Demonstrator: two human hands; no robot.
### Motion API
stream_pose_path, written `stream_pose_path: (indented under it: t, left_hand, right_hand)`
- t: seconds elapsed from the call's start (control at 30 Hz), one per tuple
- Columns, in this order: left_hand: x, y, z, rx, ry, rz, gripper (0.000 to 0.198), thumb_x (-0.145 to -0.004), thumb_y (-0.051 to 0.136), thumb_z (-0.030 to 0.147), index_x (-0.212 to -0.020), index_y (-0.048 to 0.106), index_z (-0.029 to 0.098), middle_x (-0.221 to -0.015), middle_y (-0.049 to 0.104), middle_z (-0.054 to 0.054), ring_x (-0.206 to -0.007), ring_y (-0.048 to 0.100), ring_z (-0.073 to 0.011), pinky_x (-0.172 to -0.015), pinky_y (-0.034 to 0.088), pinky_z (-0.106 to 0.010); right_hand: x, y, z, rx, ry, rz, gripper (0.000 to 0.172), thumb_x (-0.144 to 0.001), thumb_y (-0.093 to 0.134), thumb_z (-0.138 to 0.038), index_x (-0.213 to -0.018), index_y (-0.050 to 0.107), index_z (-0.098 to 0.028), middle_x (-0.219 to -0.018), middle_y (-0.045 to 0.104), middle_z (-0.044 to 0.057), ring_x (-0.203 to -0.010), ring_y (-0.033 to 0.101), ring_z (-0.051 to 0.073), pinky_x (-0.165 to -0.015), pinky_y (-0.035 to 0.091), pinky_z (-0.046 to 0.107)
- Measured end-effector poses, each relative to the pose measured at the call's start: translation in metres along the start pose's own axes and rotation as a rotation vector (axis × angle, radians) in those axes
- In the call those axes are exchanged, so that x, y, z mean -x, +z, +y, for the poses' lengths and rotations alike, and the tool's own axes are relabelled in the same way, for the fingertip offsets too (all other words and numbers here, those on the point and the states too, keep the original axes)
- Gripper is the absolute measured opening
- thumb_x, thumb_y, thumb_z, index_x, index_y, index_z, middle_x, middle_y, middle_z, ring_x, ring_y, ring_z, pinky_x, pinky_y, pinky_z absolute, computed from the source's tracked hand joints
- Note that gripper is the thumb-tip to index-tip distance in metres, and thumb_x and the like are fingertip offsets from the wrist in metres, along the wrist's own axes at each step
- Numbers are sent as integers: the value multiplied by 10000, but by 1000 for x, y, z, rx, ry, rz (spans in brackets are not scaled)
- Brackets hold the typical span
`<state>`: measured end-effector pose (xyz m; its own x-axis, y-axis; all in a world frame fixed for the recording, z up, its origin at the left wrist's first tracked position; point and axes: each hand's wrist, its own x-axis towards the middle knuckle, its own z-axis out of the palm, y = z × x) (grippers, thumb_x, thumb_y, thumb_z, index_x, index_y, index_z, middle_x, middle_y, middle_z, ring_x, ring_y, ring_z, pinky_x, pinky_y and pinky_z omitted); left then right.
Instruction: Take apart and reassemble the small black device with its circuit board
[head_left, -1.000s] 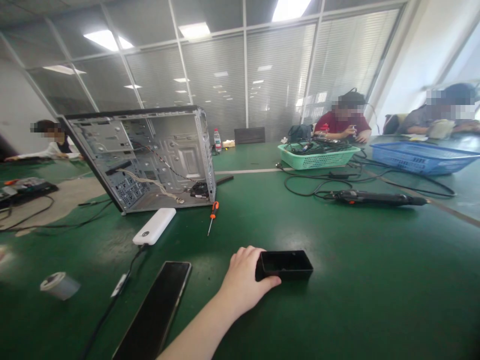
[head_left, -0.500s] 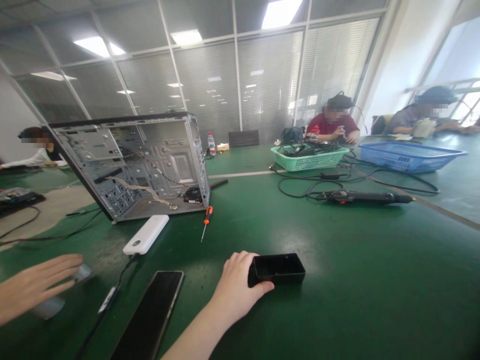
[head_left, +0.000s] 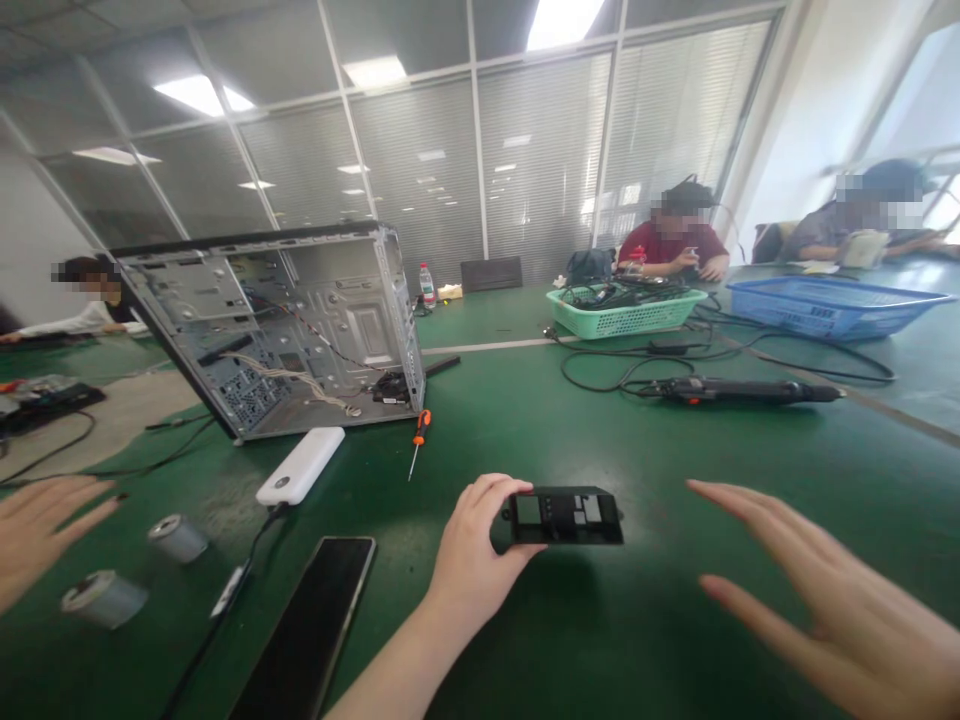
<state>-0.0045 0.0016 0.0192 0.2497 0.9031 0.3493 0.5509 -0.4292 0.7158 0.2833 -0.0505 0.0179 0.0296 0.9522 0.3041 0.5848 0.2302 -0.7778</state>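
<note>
My left hand [head_left: 480,530] grips a black plastic housing [head_left: 566,535] by its left end, thumb on the near side and fingers on the far side. The housing is tilted so that its open side faces me; rectangular cut-outs show in its back wall. Off to the right, my right hand [head_left: 817,590] is open, fingers stretched toward the housing and apart from it. A phone-like black slab [head_left: 307,630] lies left of my left forearm. Beyond my left hand lies an orange-and-black screwdriver [head_left: 422,428].
Another person's hand [head_left: 49,525] reaches in at the left beside two metal cylinders [head_left: 180,538]. An opened computer case [head_left: 300,330] stands behind a white power bank [head_left: 301,466] with a cable. Farther right are a black electric screwdriver [head_left: 742,390], a green basket [head_left: 626,318] and a blue basket [head_left: 832,310].
My left hand has lifted and tilted the housing, so its cut-outs now show. My right hand has come into view from the right. The other person's hand has moved left, off the cylinders.
</note>
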Motion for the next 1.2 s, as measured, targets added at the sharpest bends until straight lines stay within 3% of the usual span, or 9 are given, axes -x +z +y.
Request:
stream_pose_path:
  t: [0.1,0.2,0.3,0.53,0.63,0.73,0.87,1.03,1.2]
  left_hand:
    - [-1,-1,-3,32,-2,53,390,-701,690,93,-1041,591,257,-1139,582,-43,-1099,529,-254,-916,430,-392]
    - [-2,-1,-7,82,-22,72,392,-706,668,86,-1048,587,259,-1145,579,-42,-1094,531,-248,-834,457,-349]
    - [-4,-1,-9,120,-70,80,407,-697,655,81,-1057,589,260,-1144,580,-40,-1079,536,-245,-773,461,-317]
    - [-6,-1,-6,240,-269,11,392,-680,710,260,-1051,597,207,-1063,636,-56,-969,580,-246,-790,447,-344]
    - [-4,0,-9,358,-325,-21,422,-750,615,439,-1081,542,188,-902,638,-47,-849,594,-224,-750,446,-336]
    - [-1,2,-10,418,-315,-124,456,-822,464,538,-1135,486,207,-803,601,-20,-774,587,-200,-706,440,-317]
    - [3,1,-7,384,-219,-231,511,-775,507,583,-1131,499,216,-880,581,-27,-816,571,-200,-738,432,-311]
    - [3,-1,-6,419,-152,-236,457,-763,546,566,-1054,542,214,-949,623,-39,-876,573,-217,-779,433,-316]
    - [-3,2,-8,393,-221,-137,380,-819,499,538,-728,567,176,-738,611,-27,-730,562,-187,-692,433,-283]
  right_hand:
    - [-18,46,-38,85,-159,-234,673,-793,605,-449,-1395,349,-293,-1432,306,50,-1308,288,337,-1089,237,582]
    - [-33,74,-54,45,-170,-256,527,-847,475,-337,-1352,367,-232,-1398,358,61,-1306,311,280,-1110,245,507]
    - [-37,87,-45,-14,-93,-247,454,-877,434,-332,-1313,376,-220,-1334,422,76,-1213,421,268,-1067,311,485]
    - [-37,92,-31,-375,119,-201,594,-814,512,-511,-1291,401,-175,-1241,471,107,-1128,478,248,-961,429,395]
    - [-39,94,-36,-529,288,-213,635,-727,605,-577,-1173,499,-138,-930,576,75,-758,577,181,-662,506,278]
    - [-37,96,-40,-718,526,-233,475,-760,637,-520,-1026,534,-140,-607,506,-15,-465,464,99,-444,396,184]
    - [-36,95,-43,-866,722,-270,285,-934,464,-411,-888,501,-132,-527,452,-19,-424,443,86,-403,368,151]
    - [-38,93,-48,-905,858,-332,346,-959,391,-445,-828,474,-135,-505,450,-7,-386,436,94,-369,354,155]
    - [-39,86,-54,-940,903,-421,464,-998,205,-510,-809,426,-148,-532,482,9,-415,490,106,-403,368,155]
